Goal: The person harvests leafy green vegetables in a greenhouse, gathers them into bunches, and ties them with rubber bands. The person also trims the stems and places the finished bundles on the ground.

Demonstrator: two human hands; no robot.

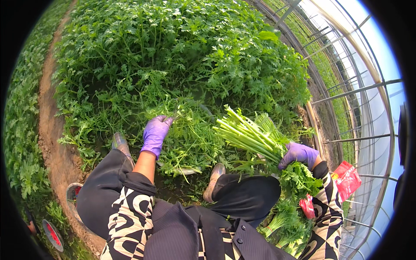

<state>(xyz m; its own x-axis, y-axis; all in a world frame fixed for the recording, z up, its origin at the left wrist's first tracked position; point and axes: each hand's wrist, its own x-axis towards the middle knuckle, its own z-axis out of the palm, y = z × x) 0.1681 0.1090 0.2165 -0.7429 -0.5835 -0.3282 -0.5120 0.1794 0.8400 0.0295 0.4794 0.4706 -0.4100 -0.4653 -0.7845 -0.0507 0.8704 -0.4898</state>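
Note:
My right hand, in a purple glove, is closed around a thick bunch of leafy green stalks. The cut stem ends point up and left, and leaves hang below the fist. My left hand, gloved the same way, pinches a few thin sprigs between thumb and fingers, over loose greens on the ground between my feet. Tied bundles of greens lie beside my knee at the lower right, near a small red plastic piece.
Dense leafy plants stand in front. A dirt path runs along the left, with a container by my leg and a bowl of red items farther out. A red bag and a metal greenhouse frame are at right.

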